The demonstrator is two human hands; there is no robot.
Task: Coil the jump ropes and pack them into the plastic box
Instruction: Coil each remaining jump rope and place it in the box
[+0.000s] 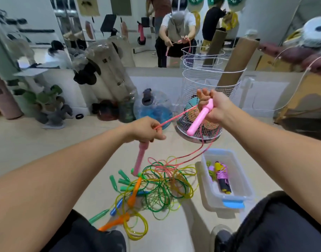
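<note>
Step in hand looks like untangling and starting the coil on the pink rope: left hand is fisted round one pink handle that hangs down, thumb and finger pinching the pink cord; the cord runs taut up to the right hand, which grips the other pink handle. The slack drops from there into the tangled pile of jump ropes on the floor, just left of the plastic box, which already holds one wrapped rope. Next move likely needs the slack lifted clear of the green and yellow loops before winding it round the handles, or it will snag.
</note>
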